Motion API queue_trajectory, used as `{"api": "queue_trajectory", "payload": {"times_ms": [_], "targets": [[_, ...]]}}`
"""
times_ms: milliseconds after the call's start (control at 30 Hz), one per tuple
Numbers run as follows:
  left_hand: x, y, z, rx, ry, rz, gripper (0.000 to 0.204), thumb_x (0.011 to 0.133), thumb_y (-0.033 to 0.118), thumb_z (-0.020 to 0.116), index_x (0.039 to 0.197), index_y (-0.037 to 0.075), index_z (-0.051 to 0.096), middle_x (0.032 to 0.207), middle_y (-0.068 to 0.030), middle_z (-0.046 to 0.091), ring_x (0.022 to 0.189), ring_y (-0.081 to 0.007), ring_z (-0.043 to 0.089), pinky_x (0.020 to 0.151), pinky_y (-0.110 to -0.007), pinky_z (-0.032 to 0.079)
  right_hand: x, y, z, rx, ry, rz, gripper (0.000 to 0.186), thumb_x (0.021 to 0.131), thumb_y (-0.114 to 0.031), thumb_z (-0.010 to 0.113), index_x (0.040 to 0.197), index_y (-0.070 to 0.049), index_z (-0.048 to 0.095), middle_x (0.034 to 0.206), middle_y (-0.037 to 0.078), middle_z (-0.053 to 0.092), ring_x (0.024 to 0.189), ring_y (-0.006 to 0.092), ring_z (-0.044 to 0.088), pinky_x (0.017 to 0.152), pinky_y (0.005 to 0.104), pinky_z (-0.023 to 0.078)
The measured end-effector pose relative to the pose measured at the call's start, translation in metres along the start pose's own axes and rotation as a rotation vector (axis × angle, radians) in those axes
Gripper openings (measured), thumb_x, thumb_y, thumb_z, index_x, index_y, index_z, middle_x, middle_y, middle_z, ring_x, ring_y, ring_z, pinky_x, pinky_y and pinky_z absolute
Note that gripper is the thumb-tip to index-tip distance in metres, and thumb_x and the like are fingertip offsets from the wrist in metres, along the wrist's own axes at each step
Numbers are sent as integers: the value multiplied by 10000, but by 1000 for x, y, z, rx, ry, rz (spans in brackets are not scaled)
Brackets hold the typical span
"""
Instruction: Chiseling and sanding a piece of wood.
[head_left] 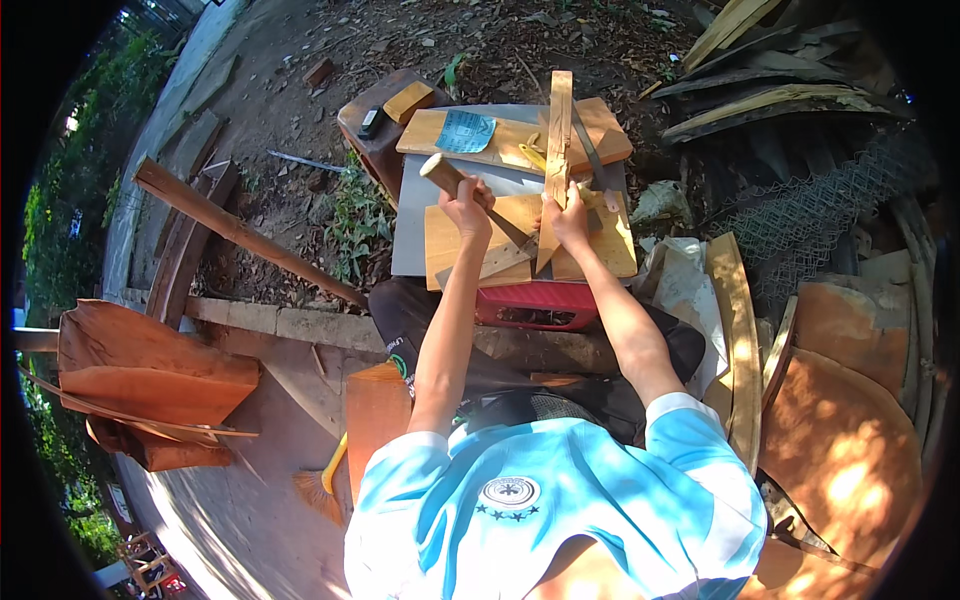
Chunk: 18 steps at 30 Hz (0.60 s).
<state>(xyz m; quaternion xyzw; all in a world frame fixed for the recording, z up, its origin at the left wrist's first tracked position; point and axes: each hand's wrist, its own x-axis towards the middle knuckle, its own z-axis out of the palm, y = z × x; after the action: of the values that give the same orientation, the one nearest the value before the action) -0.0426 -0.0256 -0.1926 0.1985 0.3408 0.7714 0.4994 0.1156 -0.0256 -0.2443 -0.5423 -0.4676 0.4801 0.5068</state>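
Left hand (467, 207): grip clamped round the thick wooden handle of a hand tool (438, 172), handle end sticking out up-left, dark metal running down-right over the near board (450, 240). Right hand (570, 222): grip clamped on the lower part of a narrow wooden strip (560, 112), which points away from the person above the table (410, 225), long end free past the knuckles.

Handling, my read: strip is stiff, fairly light, dry, not slippery. Looks rough or notched just ahead of the fingers, so that's the likely weak spot and splinter risk. Best hold is the plain faces behind it, fingers off the edges. Tool likely heavier, rigid; take it by the handle only, away from the metal.

Hard to make out: fingers cover the tool's neck and the strip's lower part. Can't tell the tool's exact type or whether its edge touches the board. Can't tell whether the strip rests on anything. Yellow item (533, 157) beside the strip is partly hidden, kind unclear.
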Motion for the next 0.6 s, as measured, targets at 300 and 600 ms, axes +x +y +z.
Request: {"api": "queue_trajectory", "payload": {"times_ms": [300,600], "targets": [[1,2,2,-116,-74,-71,114,715,58,524,785,57,434,556,-44,444,423,-117,414,361,-243,298,1,-4,0,7,3,-9,693,787,-180,578,1287,130,211,657,131,604,487,196,613,434,290,484],[-21,2,22,173,-397,44,68,721,9,525,694,18,463,544,-32,471,409,-86,407,378,-234,311,5,-3,-2,-71,-24,-10,613,786,-165,584,1234,124,282,724,140,598,516,198,620,446,301,489]]}}
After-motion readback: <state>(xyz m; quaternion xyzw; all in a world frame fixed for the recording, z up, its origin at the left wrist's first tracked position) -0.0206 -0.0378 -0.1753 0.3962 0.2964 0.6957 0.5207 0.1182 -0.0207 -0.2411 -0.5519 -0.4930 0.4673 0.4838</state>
